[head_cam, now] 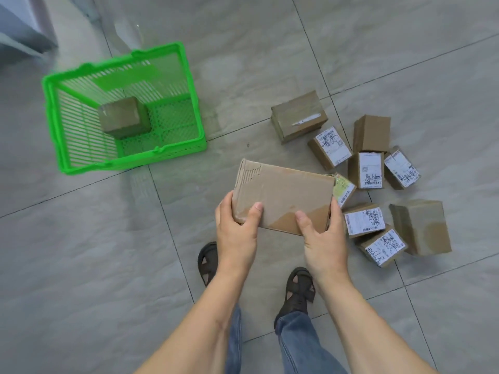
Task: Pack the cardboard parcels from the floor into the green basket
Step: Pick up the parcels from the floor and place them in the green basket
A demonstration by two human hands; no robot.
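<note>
Grey floor tiles (270, 49) with dark grout lines fill the view, glossy enough to hold a pale reflection at the top edge. Two dark sandals (208, 261) stand near the bottom edge below blue jeans (297, 341). A grey-blue panel (19, 28) occupies the top left corner.

Head view, sole camera: we look steeply down from standing height at the tiled floor (270, 63). Our hands sit near centre, green basket (124, 155) far left, parcels right, feet at bottom.
</note>
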